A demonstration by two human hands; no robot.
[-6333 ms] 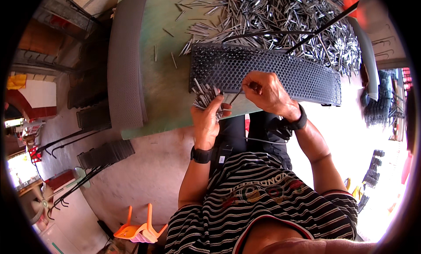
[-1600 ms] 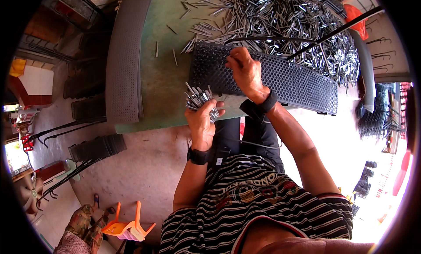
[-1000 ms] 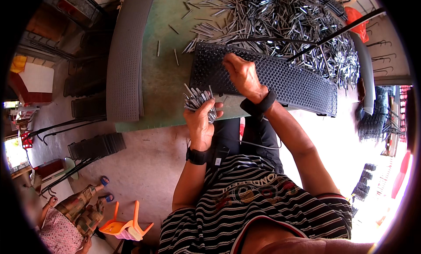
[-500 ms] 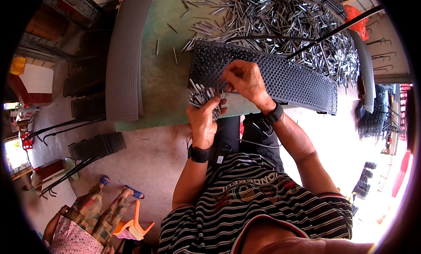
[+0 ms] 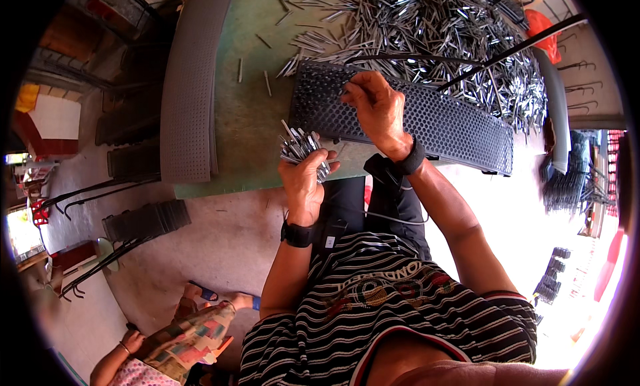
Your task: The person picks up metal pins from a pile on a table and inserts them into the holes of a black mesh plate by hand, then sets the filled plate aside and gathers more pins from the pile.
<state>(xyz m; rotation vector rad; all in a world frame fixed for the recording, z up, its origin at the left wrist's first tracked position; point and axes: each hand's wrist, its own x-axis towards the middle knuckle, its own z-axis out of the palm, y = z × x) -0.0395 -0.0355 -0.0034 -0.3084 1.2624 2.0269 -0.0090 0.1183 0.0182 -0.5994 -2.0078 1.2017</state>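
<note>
Left hand is closed around a fanned bundle of short, slim, silver-grey metal rods, whose ends project above the thumb at differing angles, near the front edge of the green, flat surface. Right hand is raised over the left part of a long, black, rectangular panel pierced with rows of round holes; its thumb and fingertips are drawn together, but whether they pinch a rod cannot be told. The black panel lies aslant on the surface, its right end angled toward the person's side. Contents of the holes are too small to confirm. Behind the panel, a large, loose heap of similar metal rods covers the far right area, with several single rods scattered to its left. Grey, finely perforated sheets lie stacked along the left end. Black bands encircle both wrists. At lower left, a co-worker in patchwork-patterned trousers is partly in view.
</note>
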